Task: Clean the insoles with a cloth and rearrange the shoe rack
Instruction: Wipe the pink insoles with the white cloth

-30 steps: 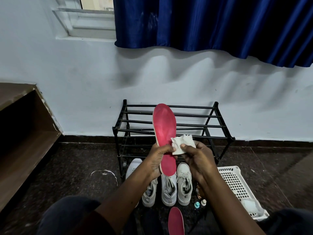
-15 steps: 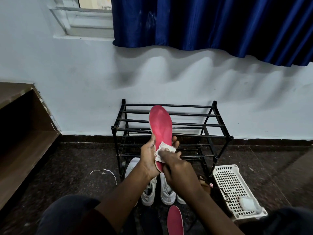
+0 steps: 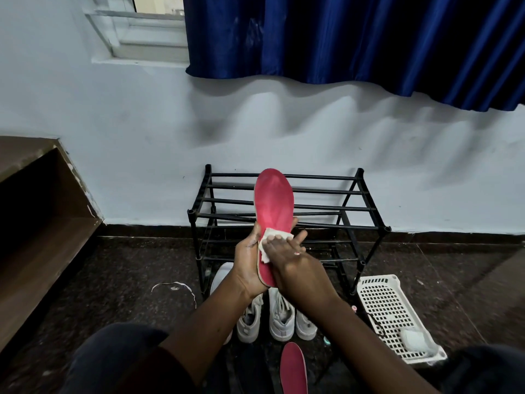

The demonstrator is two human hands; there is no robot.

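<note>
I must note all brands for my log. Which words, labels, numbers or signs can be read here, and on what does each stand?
No text can be read in this view.
The held insole is plain red, no print seen.
The floor insole is plain red, no print seen.
The shoes are white, no logo readable.
The basket shows no label.

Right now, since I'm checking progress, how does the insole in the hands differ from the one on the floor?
The held insole stands upright, gripped by the left hand; the floor insole lies flat near the sneakers. The right hand presses a white cloth on the held insole; nothing touches the floor insole. Both are red.
</note>
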